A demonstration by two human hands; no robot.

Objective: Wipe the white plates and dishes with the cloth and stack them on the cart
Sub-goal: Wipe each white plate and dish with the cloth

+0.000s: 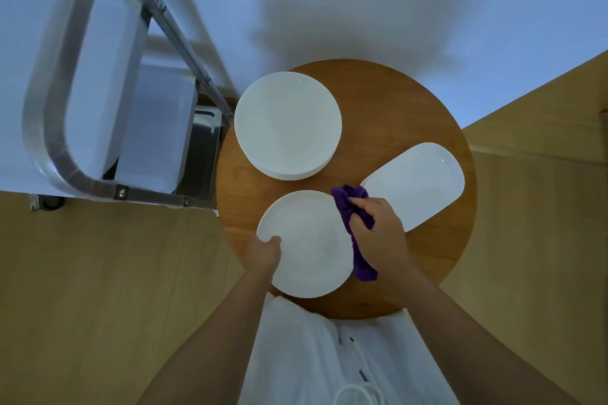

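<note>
A round white plate [309, 246] lies at the near side of the round wooden table [378, 102]. My left hand [265, 253] grips its left rim, thumb on top. My right hand [378, 230] holds a bunched purple cloth [348, 204] at the plate's right edge, with one end of the cloth hanging down toward me. A stack of round white plates [288, 125] sits at the table's far left. A white oblong dish [418, 184] lies at the right. The metal cart [108, 92] stands left of the table.
The cart's grey tube handle [42, 128] curves toward me, and white oblong dishes [158, 128] lie on its shelf. The floor is light wood, with a white wall behind. My white clothing [312, 355] touches the table's near edge.
</note>
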